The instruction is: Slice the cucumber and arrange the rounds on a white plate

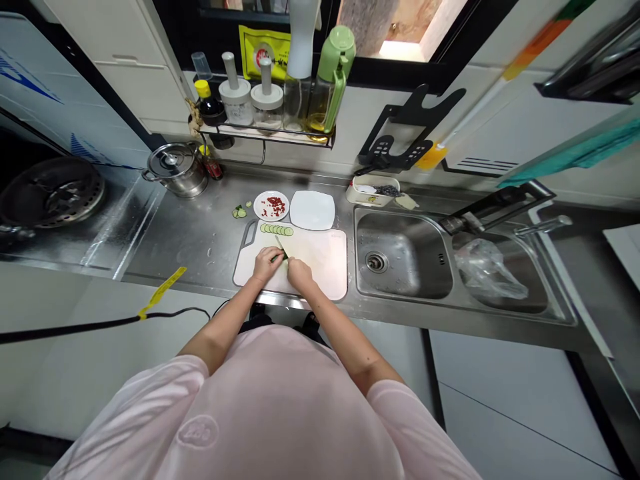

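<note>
A white cutting board (325,267) lies on the steel counter in front of me. My right hand (301,275) is closed around a knife (279,244), its thin blade pointing away and slightly left over the board. My left hand (268,264) rests on the board beside the blade, fingers bent together over a small green piece, apparently cucumber, mostly hidden by the fingers. A row of overlapping cucumber slices (277,229) lies along the board's far edge. Behind it are a white plate (258,207) of chopped red pieces and a bare white square plate (313,209).
Cucumber ends (239,212) lie left of the plates. A steel pot (177,172) stands at the back left, and a wok (50,193) sits farther left. A double sink (405,257) is right of the board. Above hangs a condiment shelf (270,135).
</note>
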`<state>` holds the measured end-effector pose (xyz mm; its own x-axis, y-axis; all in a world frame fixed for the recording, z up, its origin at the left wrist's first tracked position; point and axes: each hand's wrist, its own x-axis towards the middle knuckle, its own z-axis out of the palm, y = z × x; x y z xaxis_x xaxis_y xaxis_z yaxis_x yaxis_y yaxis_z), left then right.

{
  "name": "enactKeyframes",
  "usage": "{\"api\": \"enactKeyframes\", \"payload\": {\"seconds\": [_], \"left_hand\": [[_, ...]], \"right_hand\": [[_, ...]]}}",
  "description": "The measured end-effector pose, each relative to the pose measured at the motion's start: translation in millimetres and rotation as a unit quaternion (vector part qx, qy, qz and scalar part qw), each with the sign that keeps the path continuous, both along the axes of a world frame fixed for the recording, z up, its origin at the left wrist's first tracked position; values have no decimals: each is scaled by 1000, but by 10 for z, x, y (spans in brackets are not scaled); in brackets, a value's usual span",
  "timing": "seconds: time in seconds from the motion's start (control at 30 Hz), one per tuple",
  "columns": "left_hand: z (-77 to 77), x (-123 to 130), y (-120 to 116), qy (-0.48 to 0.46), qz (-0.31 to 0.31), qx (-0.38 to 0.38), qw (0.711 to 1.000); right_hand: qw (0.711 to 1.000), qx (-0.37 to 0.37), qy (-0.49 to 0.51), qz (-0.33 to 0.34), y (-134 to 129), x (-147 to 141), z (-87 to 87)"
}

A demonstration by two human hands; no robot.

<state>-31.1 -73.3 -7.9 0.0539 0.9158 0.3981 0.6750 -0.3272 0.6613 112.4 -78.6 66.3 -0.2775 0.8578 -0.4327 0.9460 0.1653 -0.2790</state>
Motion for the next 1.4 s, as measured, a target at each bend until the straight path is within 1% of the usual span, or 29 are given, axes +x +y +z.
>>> {"api": "enactKeyframes", "payload": {"seconds": [0.23, 0.47, 0.6, 0.77, 0.87, 1.0, 1.23, 1.4], "left_hand": [[5, 3, -3, 2, -1, 5, 1000], [-17, -1, 2, 2, 2, 3, 1000], [-27, 1, 3, -1, 0, 4, 1000], [-31, 5, 4, -7, 6, 17, 1000], [-31, 4, 4, -6, 3, 22, 1000], [-39, 4, 4, -3, 1, 17, 1000], [-43, -4, 3, 1, 4, 5, 1000], [-24, -9, -1, 0, 0, 4, 1000]], "right_hand": [[1000, 13, 11, -4, 12, -19, -16], [1000, 10, 14, -7, 20, -21, -30], [1000, 13, 6, -3, -68, 33, -77], [1000, 3, -18, -2, -235, 168, -154], [1000, 3, -14, 1, -273, 223, -176], [1000, 4, -12, 2, -203, 183, -170], [1000, 14, 0, -8, 12, -32, -149], [1000, 20, 7, -16, 61, -75, -141]]}}
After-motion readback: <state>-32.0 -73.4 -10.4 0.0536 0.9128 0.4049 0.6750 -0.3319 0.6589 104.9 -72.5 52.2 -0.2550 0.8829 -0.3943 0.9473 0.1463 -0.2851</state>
